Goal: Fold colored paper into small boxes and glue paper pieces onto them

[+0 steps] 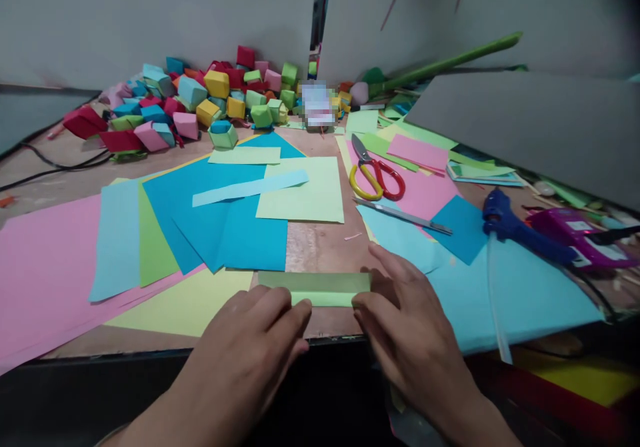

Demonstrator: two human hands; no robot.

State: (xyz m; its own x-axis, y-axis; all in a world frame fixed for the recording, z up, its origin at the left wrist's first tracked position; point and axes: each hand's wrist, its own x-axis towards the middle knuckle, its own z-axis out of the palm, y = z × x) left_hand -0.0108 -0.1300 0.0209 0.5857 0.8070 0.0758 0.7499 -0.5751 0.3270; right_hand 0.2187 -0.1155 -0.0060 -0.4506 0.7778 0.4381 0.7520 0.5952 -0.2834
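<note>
A narrow folded strip of light green paper (320, 285) lies at the near edge of the wooden table (310, 240). My left hand (250, 340) rests on its left end, fingers bent and pressed down on the fold. My right hand (405, 320) presses its right end, fingers together, index finger laid along the far side. Both hands pin the strip flat against the table.
Coloured paper sheets cover the table: pink (45, 260), blue (220, 220), pale green (305, 193). Red-and-yellow scissors (375, 173) and a metal ruler (400, 215) lie ahead right. A blue glue gun (520, 227) sits at right. Several folded paper cubes (200, 100) pile at the back.
</note>
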